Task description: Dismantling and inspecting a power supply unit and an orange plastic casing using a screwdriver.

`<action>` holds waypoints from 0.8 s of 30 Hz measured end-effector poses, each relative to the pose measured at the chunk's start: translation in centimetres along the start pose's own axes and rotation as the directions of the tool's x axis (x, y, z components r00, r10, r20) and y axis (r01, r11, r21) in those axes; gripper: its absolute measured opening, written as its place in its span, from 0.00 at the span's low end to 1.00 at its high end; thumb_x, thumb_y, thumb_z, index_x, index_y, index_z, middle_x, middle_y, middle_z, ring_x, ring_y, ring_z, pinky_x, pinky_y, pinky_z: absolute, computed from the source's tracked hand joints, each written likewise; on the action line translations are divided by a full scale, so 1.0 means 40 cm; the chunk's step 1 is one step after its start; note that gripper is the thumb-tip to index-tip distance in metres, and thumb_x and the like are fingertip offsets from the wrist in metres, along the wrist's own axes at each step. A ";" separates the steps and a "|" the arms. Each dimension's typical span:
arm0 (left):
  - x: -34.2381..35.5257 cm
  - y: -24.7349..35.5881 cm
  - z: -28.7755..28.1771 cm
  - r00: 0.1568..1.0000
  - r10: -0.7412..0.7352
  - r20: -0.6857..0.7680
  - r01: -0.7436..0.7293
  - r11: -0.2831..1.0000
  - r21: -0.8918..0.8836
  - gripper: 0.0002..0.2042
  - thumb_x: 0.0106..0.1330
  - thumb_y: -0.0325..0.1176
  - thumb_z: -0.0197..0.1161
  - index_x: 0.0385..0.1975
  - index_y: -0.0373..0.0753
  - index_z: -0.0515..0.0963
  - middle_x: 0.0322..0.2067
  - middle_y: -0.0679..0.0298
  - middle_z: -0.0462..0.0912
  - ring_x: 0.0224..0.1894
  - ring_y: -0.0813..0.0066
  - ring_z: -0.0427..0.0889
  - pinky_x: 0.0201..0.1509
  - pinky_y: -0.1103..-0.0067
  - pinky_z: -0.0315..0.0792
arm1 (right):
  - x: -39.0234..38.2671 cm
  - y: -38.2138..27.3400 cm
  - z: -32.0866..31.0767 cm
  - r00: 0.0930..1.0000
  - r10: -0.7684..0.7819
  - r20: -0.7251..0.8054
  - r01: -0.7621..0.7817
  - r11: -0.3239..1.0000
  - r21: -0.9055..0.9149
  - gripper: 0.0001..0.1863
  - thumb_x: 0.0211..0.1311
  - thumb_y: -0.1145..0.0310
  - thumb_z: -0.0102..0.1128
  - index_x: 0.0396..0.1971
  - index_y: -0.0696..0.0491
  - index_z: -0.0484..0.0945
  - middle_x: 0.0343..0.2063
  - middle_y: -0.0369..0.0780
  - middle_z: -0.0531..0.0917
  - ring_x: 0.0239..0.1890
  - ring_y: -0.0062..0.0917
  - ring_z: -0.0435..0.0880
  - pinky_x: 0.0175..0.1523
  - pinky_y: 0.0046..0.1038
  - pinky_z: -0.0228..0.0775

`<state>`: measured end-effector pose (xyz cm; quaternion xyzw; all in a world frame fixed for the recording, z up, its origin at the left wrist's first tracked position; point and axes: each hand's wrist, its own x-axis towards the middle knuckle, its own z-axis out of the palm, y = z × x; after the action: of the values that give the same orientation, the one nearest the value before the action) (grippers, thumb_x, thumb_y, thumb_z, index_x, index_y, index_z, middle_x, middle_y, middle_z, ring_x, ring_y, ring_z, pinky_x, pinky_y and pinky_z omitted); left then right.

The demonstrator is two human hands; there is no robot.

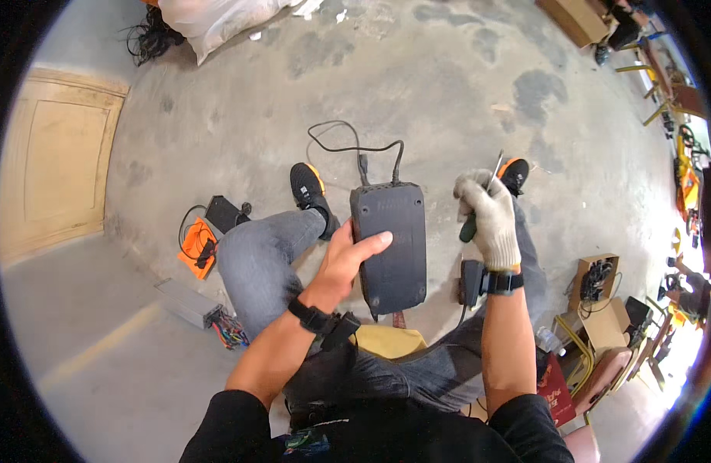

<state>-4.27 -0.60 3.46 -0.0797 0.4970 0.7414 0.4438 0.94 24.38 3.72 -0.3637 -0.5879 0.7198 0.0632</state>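
Observation:
My bare left hand point(344, 258) grips a black rectangular power adapter point(390, 274) along its left side, thumb across its face, above the floor between my spread legs. A black cable point(355, 148) loops out from its far end. My right hand point(487, 216), in a pale knitted work glove, is closed on a screwdriver point(469, 228) with a dark green handle, its metal shaft pointing away from me, a little right of the adapter. A black block point(471, 282) with a cord is beside my right wrist. A yellow pad point(390, 339) lies beneath me.
To my left are an orange bag point(193, 262) with cords, another black adapter point(224, 212) and a metal unit point(182, 297) with wires. Cardboard boxes point(591, 282) and chairs line the right. A white sack point(216, 23) lies ahead; a wooden door point(62, 166) is at left.

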 end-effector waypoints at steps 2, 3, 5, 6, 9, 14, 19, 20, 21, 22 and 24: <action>-0.009 -0.008 0.008 1.000 -0.014 0.005 0.014 0.999 0.033 0.26 0.65 0.37 0.72 0.60 0.31 0.75 0.52 0.59 0.84 0.53 0.71 0.82 0.60 0.72 0.76 | -0.128 -0.045 0.031 0.996 -0.045 0.082 0.047 0.999 -0.016 0.06 0.63 0.70 0.65 0.34 0.56 0.83 0.25 0.31 0.81 0.22 0.12 0.75 0.27 0.18 0.67; -0.013 -0.014 0.013 0.999 -0.035 0.036 0.032 0.996 0.080 0.26 0.66 0.37 0.70 0.60 0.32 0.75 0.53 0.59 0.84 0.54 0.71 0.82 0.61 0.72 0.75 | -0.179 -0.059 0.045 0.997 -0.011 0.081 0.020 0.993 -0.112 0.05 0.64 0.70 0.65 0.34 0.55 0.83 0.26 0.31 0.82 0.22 0.12 0.76 0.27 0.18 0.68; -0.016 -0.032 0.024 0.995 -0.036 0.088 0.026 0.993 0.118 0.23 0.67 0.37 0.69 0.58 0.33 0.76 0.51 0.60 0.84 0.53 0.73 0.82 0.59 0.74 0.75 | -0.251 -0.075 0.069 0.994 -0.016 0.106 0.038 0.978 -0.207 0.05 0.65 0.70 0.66 0.36 0.56 0.84 0.30 0.32 0.84 0.27 0.12 0.79 0.31 0.18 0.70; -0.018 -0.041 0.029 0.995 -0.031 0.097 0.020 0.993 0.113 0.23 0.67 0.37 0.69 0.58 0.33 0.76 0.51 0.60 0.84 0.53 0.73 0.82 0.59 0.74 0.75 | -0.273 -0.073 0.087 0.992 -0.064 0.110 0.089 0.968 -0.234 0.06 0.66 0.70 0.67 0.37 0.56 0.84 0.31 0.32 0.85 0.29 0.12 0.80 0.33 0.18 0.71; -0.019 -0.066 0.042 0.986 -0.048 0.162 0.027 0.991 0.130 0.18 0.67 0.33 0.69 0.54 0.33 0.79 0.46 0.62 0.86 0.48 0.75 0.85 0.55 0.75 0.78 | -0.305 -0.068 0.103 0.973 -0.194 0.127 0.226 0.916 -0.331 0.07 0.66 0.70 0.68 0.39 0.58 0.84 0.32 0.36 0.86 0.33 0.15 0.82 0.38 0.21 0.75; -0.031 -0.083 0.048 0.975 -0.034 0.221 0.001 0.989 0.149 0.20 0.65 0.31 0.70 0.55 0.32 0.78 0.49 0.61 0.86 0.50 0.73 0.85 0.56 0.74 0.78 | -0.309 -0.048 0.106 0.960 -0.255 0.117 0.280 0.854 -0.439 0.07 0.65 0.71 0.68 0.40 0.58 0.84 0.33 0.38 0.87 0.36 0.19 0.84 0.43 0.24 0.77; -0.026 -0.077 0.049 0.972 0.012 0.236 -0.060 0.978 0.199 0.22 0.64 0.31 0.72 0.56 0.32 0.77 0.50 0.60 0.85 0.51 0.72 0.84 0.57 0.73 0.78 | -0.310 -0.040 0.110 0.941 -0.305 0.147 0.338 0.822 -0.458 0.07 0.64 0.72 0.69 0.40 0.58 0.84 0.33 0.39 0.86 0.36 0.21 0.85 0.44 0.25 0.77; -0.025 -0.076 0.050 0.968 0.025 0.249 -0.078 0.976 0.204 0.23 0.63 0.31 0.72 0.57 0.32 0.77 0.50 0.60 0.86 0.51 0.72 0.84 0.57 0.73 0.78 | -0.310 -0.040 0.111 0.935 -0.323 0.147 0.354 0.818 -0.453 0.07 0.64 0.72 0.69 0.40 0.58 0.85 0.33 0.39 0.86 0.36 0.22 0.85 0.44 0.26 0.77; -0.024 -0.077 0.052 0.964 0.037 0.263 -0.094 0.974 0.207 0.23 0.63 0.31 0.73 0.57 0.32 0.76 0.50 0.60 0.86 0.51 0.71 0.84 0.57 0.73 0.78 | -0.310 -0.040 0.111 0.931 -0.335 0.143 0.362 0.803 -0.473 0.07 0.65 0.72 0.68 0.40 0.58 0.85 0.33 0.39 0.86 0.36 0.22 0.85 0.44 0.26 0.77; -0.023 -0.079 0.053 0.964 0.037 0.265 -0.092 0.976 0.198 0.23 0.63 0.31 0.73 0.57 0.32 0.76 0.50 0.60 0.86 0.51 0.71 0.84 0.57 0.73 0.78 | -0.311 -0.040 0.110 0.930 -0.337 0.147 0.366 0.810 -0.457 0.07 0.65 0.72 0.68 0.40 0.58 0.85 0.33 0.39 0.86 0.36 0.22 0.85 0.44 0.26 0.77; -0.019 -0.086 0.054 0.963 0.062 0.263 -0.121 0.969 0.214 0.24 0.63 0.31 0.73 0.57 0.32 0.76 0.51 0.59 0.86 0.52 0.71 0.84 0.57 0.73 0.78 | -0.312 -0.039 0.109 0.932 -0.337 0.133 0.357 0.795 -0.490 0.07 0.65 0.72 0.68 0.40 0.58 0.85 0.33 0.39 0.86 0.36 0.23 0.85 0.44 0.26 0.77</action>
<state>-0.59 1.10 2.68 0.0906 0.5211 0.7033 0.4750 6.88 14.88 10.89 -0.2395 -0.8137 0.5229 0.0849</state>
